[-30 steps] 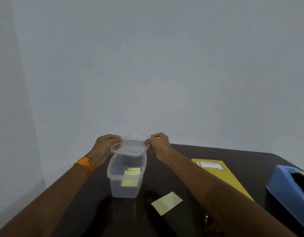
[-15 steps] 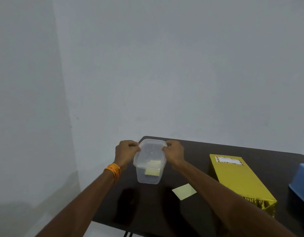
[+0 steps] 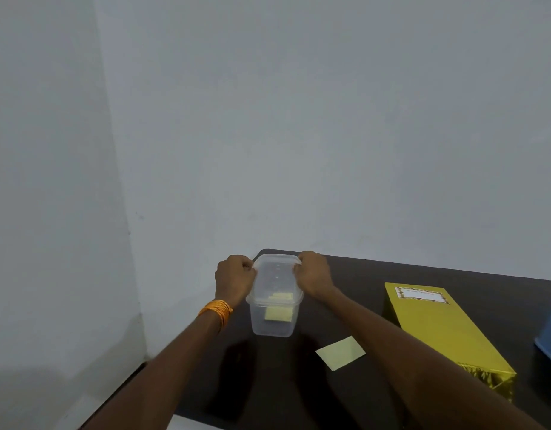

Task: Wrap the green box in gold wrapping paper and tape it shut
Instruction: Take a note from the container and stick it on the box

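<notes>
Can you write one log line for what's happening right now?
left hand: grips clear plastic tub at lid rim | right hand: same | shiny gold-wrapped box: lying untouched on black table

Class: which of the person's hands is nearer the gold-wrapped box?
Right. The right hand grips the container lid on the side facing the gold-wrapped box; the left hand grips the opposite side.

Nothing legible
I see a bordered label (image 3: 420,295) on the gold box (image 3: 448,330); its writing is too blurred.
</notes>
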The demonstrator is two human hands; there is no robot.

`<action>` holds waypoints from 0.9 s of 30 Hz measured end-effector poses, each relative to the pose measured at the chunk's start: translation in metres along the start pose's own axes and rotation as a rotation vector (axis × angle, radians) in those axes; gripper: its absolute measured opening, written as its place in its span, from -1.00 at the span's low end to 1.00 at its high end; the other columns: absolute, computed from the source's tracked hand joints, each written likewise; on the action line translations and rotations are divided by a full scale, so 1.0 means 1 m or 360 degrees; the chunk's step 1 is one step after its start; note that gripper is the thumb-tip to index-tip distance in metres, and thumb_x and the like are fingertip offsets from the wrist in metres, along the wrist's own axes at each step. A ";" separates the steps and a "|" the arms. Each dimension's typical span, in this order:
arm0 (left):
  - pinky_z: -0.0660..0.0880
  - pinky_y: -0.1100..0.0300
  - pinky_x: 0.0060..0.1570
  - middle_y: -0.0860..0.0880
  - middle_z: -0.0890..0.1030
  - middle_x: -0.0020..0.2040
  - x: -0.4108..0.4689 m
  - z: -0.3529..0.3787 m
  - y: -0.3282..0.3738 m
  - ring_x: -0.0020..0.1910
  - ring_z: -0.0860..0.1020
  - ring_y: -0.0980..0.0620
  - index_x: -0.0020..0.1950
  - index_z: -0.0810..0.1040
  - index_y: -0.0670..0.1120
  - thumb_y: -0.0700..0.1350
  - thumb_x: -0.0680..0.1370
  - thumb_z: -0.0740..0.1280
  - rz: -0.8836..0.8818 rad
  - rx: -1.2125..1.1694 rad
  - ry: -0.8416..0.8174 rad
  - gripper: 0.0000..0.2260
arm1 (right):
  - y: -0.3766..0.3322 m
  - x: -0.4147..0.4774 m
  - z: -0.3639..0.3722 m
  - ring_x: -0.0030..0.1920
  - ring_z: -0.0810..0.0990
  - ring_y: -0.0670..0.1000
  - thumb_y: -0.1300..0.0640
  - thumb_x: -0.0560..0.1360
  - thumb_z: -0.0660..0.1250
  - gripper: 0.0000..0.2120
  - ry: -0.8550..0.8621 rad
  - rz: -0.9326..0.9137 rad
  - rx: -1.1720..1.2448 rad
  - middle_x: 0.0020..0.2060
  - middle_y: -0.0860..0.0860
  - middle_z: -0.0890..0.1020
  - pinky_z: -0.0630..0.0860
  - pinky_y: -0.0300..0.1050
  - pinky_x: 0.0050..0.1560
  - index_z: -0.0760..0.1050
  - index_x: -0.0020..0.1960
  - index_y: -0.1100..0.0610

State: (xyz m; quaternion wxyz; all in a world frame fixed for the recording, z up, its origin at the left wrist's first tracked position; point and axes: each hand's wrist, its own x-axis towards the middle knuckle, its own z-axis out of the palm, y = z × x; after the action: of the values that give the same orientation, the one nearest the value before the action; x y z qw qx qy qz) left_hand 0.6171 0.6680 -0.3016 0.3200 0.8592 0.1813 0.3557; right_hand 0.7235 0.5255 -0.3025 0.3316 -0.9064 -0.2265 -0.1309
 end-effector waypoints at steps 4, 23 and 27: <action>0.51 0.15 0.03 -0.16 0.69 0.07 0.005 0.003 -0.009 0.00 0.61 -0.10 0.09 0.69 -0.19 -0.16 0.57 0.38 -0.0050 -0.0015 -0.0023 -0.83 | -0.003 0.003 0.004 0.07 0.60 0.19 0.13 0.61 0.22 -0.79 -0.0058 -0.0034 -0.0152 0.10 0.21 0.59 0.52 -0.04 0.00 0.54 0.11 0.23; 0.55 0.01 0.09 -0.17 0.61 0.17 0.008 0.008 0.000 0.09 0.58 -0.18 0.30 0.47 -0.10 -0.10 0.68 0.10 0.0164 0.0739 -0.0399 -0.74 | -0.002 0.003 0.002 0.20 0.56 0.28 0.24 0.59 0.12 -0.41 -0.0480 0.0121 -0.0138 0.37 0.23 0.45 0.63 0.01 -0.15 0.11 0.60 0.10; 0.49 0.03 0.09 -0.16 0.60 0.20 0.011 0.013 0.005 0.14 0.56 -0.18 0.29 0.48 -0.09 -0.14 0.65 0.08 0.0097 0.0862 -0.0470 -0.72 | -0.007 0.004 -0.003 0.09 0.63 0.29 0.24 0.58 0.12 -0.54 -0.0477 0.0141 -0.0132 0.27 0.25 0.51 0.65 0.03 -0.27 0.29 0.48 0.16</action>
State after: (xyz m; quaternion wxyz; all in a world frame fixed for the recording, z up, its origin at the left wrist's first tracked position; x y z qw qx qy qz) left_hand 0.6338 0.6647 -0.2998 0.0916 0.9607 0.1951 0.1751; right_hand 0.7231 0.5292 -0.2952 0.2618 -0.9378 -0.2276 0.0112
